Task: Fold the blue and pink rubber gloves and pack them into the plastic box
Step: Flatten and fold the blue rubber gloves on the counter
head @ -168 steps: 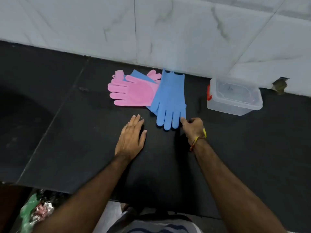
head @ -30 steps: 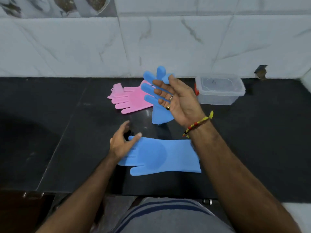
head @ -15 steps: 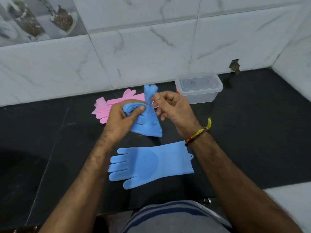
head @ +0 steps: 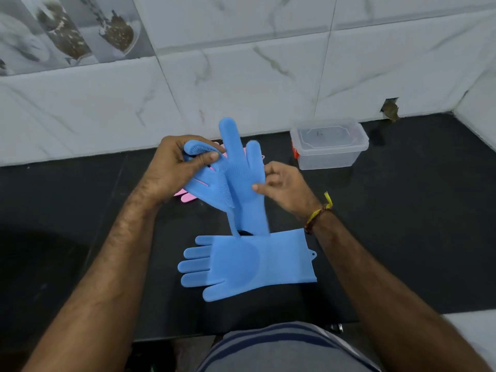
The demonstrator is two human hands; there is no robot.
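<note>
Head view of an early stage in the packing task. We see both hands raised over the black tabletop [head: 402,210] with one blue rubber glove with a bristled palm [head: 239,181] held between them: the left hand [head: 171,170] is closed on its bent-over fingers, thumb pressed against the bristled side, while the right hand [head: 284,186] is loosely curled and pinches the glove's right edge between thumb and fingertips. Two of the glove's fingers stand upright, and its cuff hangs down to just above the second blue rubber glove [head: 247,264], which lies flat and unfolded on the tabletop near the body, fingers pointing left. The pink rubber gloves [head: 188,196] lie farther back and are mostly hidden behind the left hand and the held glove; only small pink edges show, so we cannot tell how they are arranged. The clear plastic box with a red latch [head: 330,154] stands by the tiled wall [head: 241,76], well apart from the hands, with its lid apparently still on. We judge the task barely begun: no glove is fully folded, none is packed, and the box remains to be opened.
</note>
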